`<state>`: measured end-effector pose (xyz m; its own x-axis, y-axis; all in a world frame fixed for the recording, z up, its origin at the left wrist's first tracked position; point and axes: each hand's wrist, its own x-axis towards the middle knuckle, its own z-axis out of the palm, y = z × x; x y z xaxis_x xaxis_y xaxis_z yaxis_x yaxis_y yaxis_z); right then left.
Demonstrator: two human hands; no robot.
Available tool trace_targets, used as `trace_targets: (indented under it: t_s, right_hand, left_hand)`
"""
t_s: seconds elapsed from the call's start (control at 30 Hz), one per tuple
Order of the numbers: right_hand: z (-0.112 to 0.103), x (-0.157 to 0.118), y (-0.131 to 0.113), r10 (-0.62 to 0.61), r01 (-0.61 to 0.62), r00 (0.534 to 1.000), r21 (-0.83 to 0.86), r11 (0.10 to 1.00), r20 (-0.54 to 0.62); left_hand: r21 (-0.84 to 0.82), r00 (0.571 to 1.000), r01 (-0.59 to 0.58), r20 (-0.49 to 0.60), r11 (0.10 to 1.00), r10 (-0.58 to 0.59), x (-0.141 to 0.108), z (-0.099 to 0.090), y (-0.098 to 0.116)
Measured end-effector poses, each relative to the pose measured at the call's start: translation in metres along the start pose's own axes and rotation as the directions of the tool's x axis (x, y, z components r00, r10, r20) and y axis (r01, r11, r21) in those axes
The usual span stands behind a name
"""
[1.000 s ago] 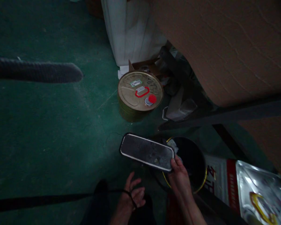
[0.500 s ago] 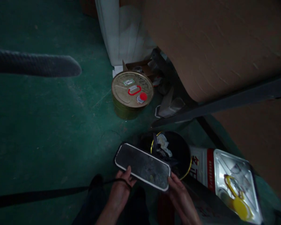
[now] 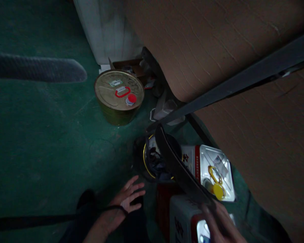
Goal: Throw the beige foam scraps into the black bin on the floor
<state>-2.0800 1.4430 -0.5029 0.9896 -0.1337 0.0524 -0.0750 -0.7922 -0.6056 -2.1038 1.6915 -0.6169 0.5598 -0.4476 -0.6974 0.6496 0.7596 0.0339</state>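
My right hand [image 3: 219,219] grips the near end of a long black panel with rounded ends [image 3: 176,162]. The panel is turned nearly edge-on, its far end over a dark bin [image 3: 145,158] with a yellow rim. Crumpled dark and pale waste shows inside the bin. My left hand [image 3: 126,199] is off the panel, fingers spread, with a dark band around its wrist. It hangs over the floor in front of the bin, holding nothing.
A gold metal drum [image 3: 116,113] with a red cap stands on the green floor [image 3: 48,141]. Two rectangular tins, one with a yellow cap [image 3: 218,191] and another tin [image 3: 177,212], stand right of my legs. A brown board [image 3: 223,40] and dark frame bar [image 3: 218,91] overhang the right.
My left hand has let go of the panel and opened. My right hand has swung the panel to the right, from face-up to nearly edge-on over the bin. The view has shifted right.
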Motion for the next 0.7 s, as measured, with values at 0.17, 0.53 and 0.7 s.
trace_targets:
  t_s: [0.17,0.53,0.7]
  right_hand:
    - [0.041,0.012,0.014,-0.149,0.25,0.857,-0.146,0.957,0.494]
    - [0.006,0.041,0.098,0.031,0.214,0.952,-0.735,0.643,0.304]
    - [0.005,0.049,0.106,-0.037,0.316,0.923,-0.699,0.642,0.383]
  left_hand:
    - [0.271,0.986,0.053,-0.169,0.961,-0.006,0.019,0.0,-0.017]
    - [0.462,0.903,0.059,-0.402,0.885,0.149,0.051,-0.021,-0.033]
    - [0.429,0.902,0.044,-0.405,0.902,0.149,0.053,-0.013,-0.045]
